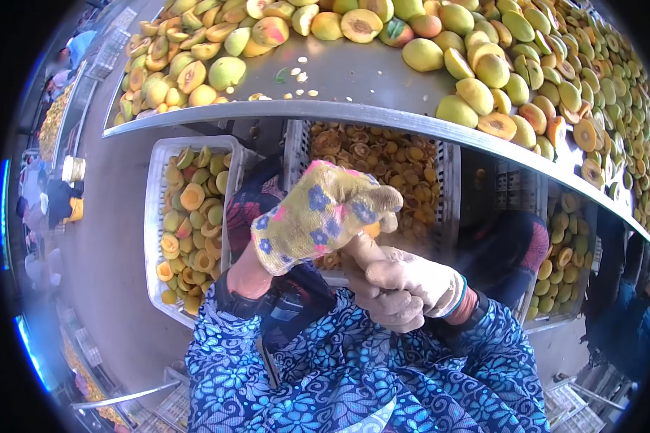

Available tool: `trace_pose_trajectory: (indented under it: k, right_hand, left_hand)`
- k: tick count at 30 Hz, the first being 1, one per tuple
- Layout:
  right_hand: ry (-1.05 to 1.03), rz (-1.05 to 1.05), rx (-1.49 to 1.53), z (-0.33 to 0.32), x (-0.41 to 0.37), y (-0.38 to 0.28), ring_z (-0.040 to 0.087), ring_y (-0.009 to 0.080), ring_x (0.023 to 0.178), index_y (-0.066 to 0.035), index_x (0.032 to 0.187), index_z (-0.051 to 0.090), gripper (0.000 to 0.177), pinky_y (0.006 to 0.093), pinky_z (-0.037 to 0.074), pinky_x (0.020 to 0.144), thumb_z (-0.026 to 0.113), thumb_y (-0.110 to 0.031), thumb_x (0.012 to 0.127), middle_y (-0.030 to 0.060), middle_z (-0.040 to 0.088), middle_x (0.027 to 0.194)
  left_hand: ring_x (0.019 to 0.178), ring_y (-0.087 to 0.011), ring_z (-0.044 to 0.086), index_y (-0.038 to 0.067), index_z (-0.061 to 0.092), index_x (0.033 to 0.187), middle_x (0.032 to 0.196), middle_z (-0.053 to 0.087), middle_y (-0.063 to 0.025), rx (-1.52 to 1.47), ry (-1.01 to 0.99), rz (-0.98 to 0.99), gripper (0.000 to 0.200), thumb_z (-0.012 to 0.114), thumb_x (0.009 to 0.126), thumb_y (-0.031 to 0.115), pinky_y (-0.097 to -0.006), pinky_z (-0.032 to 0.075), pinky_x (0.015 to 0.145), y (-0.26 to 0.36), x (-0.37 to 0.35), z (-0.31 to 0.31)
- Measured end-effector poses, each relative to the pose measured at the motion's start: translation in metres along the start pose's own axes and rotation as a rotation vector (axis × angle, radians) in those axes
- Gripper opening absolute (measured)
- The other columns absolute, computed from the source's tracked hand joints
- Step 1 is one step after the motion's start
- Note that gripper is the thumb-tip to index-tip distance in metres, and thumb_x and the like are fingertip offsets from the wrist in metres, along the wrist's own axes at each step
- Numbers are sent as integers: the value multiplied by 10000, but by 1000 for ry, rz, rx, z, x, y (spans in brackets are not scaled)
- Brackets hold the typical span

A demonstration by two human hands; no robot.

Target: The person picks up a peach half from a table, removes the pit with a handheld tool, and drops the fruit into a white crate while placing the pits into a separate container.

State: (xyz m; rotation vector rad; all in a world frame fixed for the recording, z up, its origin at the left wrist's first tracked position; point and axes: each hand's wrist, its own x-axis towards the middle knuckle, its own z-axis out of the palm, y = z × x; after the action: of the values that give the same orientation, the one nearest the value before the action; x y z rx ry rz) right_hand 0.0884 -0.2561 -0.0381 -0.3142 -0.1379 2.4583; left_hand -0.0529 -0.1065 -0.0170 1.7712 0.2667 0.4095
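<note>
On person's side of tabletop (pixel 354 72), above middle crate (pixel 451 180): left hand (pixel 325 213) closed around orange fruit piece (pixel 372 229); right hand (pixel 412 285) just beside, fingers folded together, cannot tell what inside. Cut fruits (pixel 498 126) heaped on tabletop.

Halved fruits (pixel 495 70) heap on the metal table (pixel 332 71).

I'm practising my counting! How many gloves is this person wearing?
2: a flowery yellow glove on the left hand and a plain pale glove on the right hand. Neither is hidden.
</note>
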Motion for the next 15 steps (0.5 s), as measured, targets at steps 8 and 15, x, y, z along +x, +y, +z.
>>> trace_pose_trajectory:
  k: [8,15]
  right_hand:
    - [-144,-10,245,0,11,4,342,46,361,-60,878,452,309,209,282,287,634,-302,938,-27,396,527]
    - [83,-119,-299,11,22,-10,385,64,462,-60,946,519,307,227,316,398,621,-349,944,-25,428,613]
  left_hand:
    - [736,-172,685,-15,695,927,858,708,-101,-417,432,-101,549,563,952,517,-276,544,653,-4,-23,28]
    - [647,-197,669,14,672,869,751,682,-112,-424,848,-103,596,462,986,559,-297,542,597,-33,-11,44]
